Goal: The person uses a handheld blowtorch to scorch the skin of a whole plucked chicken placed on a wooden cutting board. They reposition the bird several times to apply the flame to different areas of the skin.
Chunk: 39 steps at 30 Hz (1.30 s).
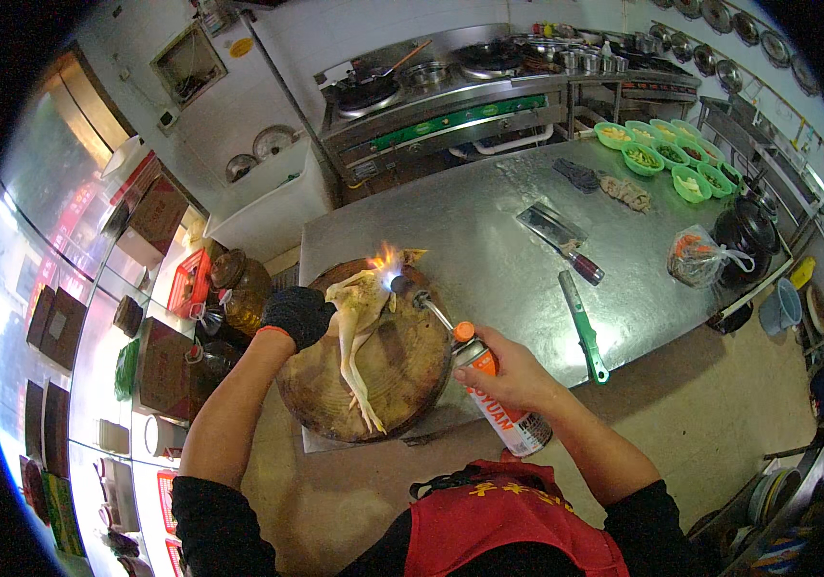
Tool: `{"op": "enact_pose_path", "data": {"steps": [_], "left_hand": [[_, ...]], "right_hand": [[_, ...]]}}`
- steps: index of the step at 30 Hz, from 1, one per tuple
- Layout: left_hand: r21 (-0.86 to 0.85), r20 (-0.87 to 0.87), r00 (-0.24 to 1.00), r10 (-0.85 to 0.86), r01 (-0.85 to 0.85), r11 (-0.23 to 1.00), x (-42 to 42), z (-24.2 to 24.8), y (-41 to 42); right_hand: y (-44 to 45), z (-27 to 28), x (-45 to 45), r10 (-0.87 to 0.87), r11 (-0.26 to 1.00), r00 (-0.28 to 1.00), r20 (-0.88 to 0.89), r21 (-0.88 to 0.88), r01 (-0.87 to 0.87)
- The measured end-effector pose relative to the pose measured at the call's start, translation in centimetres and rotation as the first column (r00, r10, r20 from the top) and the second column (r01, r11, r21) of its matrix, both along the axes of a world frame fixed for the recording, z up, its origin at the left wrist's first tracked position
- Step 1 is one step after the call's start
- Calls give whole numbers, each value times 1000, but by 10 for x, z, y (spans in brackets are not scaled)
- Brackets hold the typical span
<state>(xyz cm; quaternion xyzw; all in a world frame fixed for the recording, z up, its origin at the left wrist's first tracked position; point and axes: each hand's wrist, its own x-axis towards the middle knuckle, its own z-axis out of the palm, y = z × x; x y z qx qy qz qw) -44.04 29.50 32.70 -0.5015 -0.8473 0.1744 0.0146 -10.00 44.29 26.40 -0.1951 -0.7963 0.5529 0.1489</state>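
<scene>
A plucked whole chicken lies on a round wooden chopping block, its legs and yellow feet stretched towards me. My left hand, in a black glove, holds the bird by its left side; the fingertips are hidden. A gas canister with an orange-knobbed torch head is gripped in my bare right hand. From the torch's nozzle, a lit flame plays over the bird's far end, near the neck and head.
Right of the block, a cleaver and a green-handled knife lie on the steel table. Cloths, green bowls of cut food and a tied plastic bag are farther off. Jars stand left; a stove lies beyond.
</scene>
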Motion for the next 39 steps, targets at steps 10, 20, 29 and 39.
{"op": "enact_pose_path", "data": {"steps": [10, 20, 29, 39], "left_hand": [[-7, 54, 997, 62, -62, 998, 18, 10, -1], [5, 119, 988, 94, -95, 995, 15, -1, 1], [51, 71, 975, -209, 206, 977, -1, -16, -33], [64, 158, 922, -353, 347, 936, 0, -113, -144]], "right_hand": [[-4, -2, -3, 6, 1000, 1000, -3, 4, -6], [-9, 4, 1, 128, 992, 991, 35, -5, -128], [-27, 0, 1, 232, 966, 971, 47, 103, -236], [-36, 10, 5, 352, 932, 925, 141, 42, -361]]}}
